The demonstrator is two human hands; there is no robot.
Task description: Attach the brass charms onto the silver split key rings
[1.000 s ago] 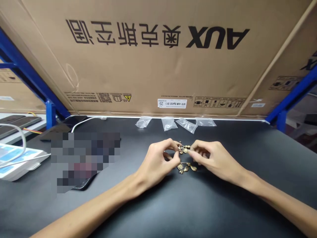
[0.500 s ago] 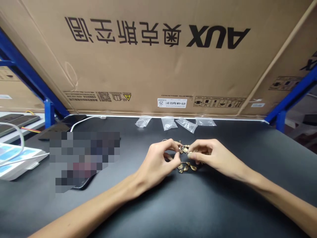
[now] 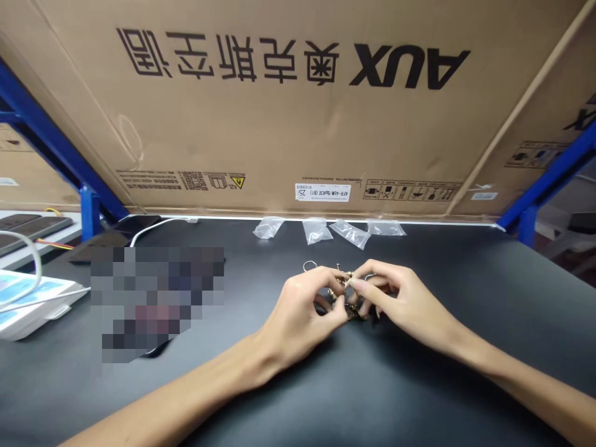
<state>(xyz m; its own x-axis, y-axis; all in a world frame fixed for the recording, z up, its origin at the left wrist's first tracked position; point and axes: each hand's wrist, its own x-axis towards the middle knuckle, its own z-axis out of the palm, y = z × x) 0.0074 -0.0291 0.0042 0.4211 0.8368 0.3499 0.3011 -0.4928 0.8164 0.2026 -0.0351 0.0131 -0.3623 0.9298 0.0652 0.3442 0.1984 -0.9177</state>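
Gold-coloured jewellery [image 3: 332,294] with beads and small dangling pieces is bunched between my hands, low over the black table; fingers cover much of it. My left hand [image 3: 305,304] is closed, its thumb and index finger pinching part of the jewellery. From the other side, my right hand [image 3: 400,301] is closed on the same jewellery, its fingertips nearly meeting the left ones. I cannot make out the exact part each hand pinches. A thin metal hoop [image 3: 310,262] shows just beyond my left knuckles.
Several clear plastic bags [image 3: 317,230] lie along the table's back edge, before a large cardboard box [image 3: 279,130]. At left are a blurred-out phone-like object [image 3: 158,351], a white cable [image 3: 153,226] and a white-and-blue box [image 3: 41,304]. Blue posts [image 3: 90,211] flank the table [image 3: 288,397].
My hands have come closer together, the right one moving left to meet the left fingertips. The dangling pieces seen below the fingers before are now mostly covered. The view has shifted slightly.
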